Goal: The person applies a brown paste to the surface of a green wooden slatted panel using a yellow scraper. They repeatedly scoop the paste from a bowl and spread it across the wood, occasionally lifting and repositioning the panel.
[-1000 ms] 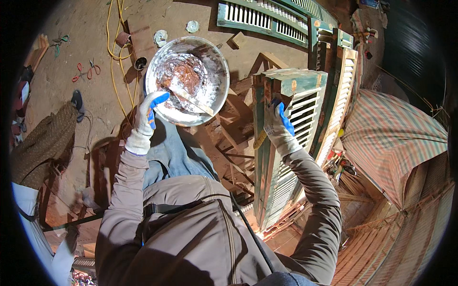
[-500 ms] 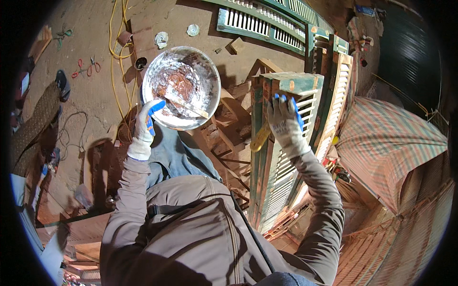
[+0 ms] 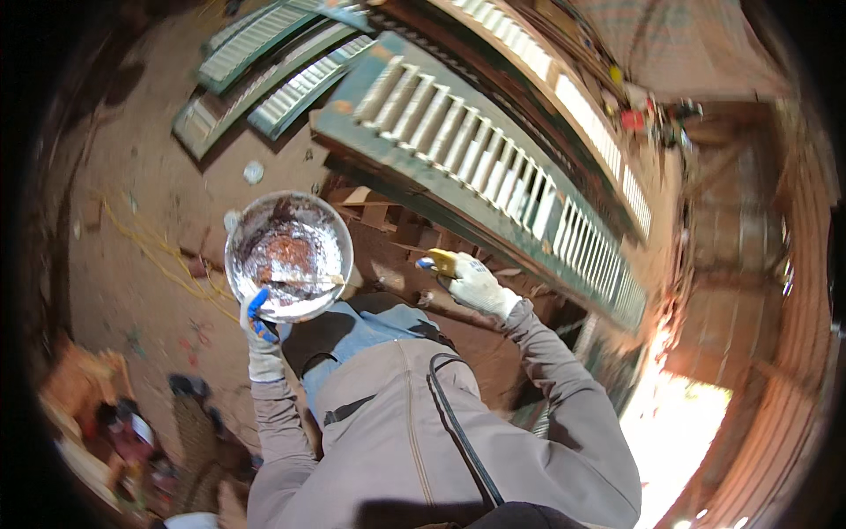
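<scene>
My left hand (image 3: 261,319), in a white glove with blue fingertips, grips the near rim of a round metal bowl (image 3: 345,251). Reddish-brown paste (image 3: 289,250) lies in it and pale smears coat its inner wall. A light flat stick (image 3: 308,280) rests across the bowl's near side. My gloved right hand (image 3: 480,286) is closed round a yellow-handled putty knife (image 3: 447,263), whose thin end is blurred. That hand is just short of a long green louvred shutter (image 3: 423,181) with white slats, apart from it.
More louvred shutters (image 3: 295,79) lie on the ground at the far left. Another pale-slatted shutter (image 3: 608,128) stands behind the nearest one. A yellow cord (image 3: 159,247) trails left of the bowl. Another person's patterned leg (image 3: 196,450) shows at lower left.
My view has swung round to the right, so the shutters now slant across the top. My right hand has come off the shutter with the putty knife. My left hand keeps hold of the bowl.
</scene>
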`<action>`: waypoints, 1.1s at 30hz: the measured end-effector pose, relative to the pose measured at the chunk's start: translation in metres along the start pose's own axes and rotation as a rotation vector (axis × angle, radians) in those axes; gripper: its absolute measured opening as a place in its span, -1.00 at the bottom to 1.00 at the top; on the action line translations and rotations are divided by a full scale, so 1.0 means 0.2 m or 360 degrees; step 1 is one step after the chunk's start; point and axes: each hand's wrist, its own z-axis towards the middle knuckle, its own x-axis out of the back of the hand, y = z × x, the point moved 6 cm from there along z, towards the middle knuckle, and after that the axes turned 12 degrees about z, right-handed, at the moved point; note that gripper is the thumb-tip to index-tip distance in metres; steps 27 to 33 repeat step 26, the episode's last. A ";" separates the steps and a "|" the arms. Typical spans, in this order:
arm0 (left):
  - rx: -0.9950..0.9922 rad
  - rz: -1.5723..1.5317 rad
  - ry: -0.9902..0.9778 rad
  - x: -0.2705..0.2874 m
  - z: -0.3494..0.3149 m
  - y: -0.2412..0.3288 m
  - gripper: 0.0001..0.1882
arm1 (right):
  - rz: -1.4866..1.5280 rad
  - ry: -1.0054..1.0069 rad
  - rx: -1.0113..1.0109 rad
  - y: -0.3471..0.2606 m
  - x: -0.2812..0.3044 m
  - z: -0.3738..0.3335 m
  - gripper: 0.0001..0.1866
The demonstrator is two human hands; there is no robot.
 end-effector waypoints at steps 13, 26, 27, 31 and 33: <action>0.0917 -0.0458 -0.1134 -0.06 0.33 0.91 -0.83 | 0.2226 0.1680 -0.0533 -0.67 -0.60 -0.86 -0.85; 0.1103 -0.0675 -0.2101 -0.67 0.17 1.67 -0.16 | 0.2462 0.2829 -0.0608 -0.99 -1.18 -1.55 -0.56; 0.1103 -0.0675 -0.2101 -0.67 0.17 1.67 -0.16 | 0.2462 0.2829 -0.0608 -0.99 -1.18 -1.55 -0.56; 0.1103 -0.0675 -0.2101 -0.67 0.17 1.67 -0.16 | 0.2462 0.2829 -0.0608 -0.99 -1.18 -1.55 -0.56; 0.1103 -0.0675 -0.2101 -0.67 0.17 1.67 -0.16 | 0.2462 0.2829 -0.0608 -0.99 -1.18 -1.55 -0.56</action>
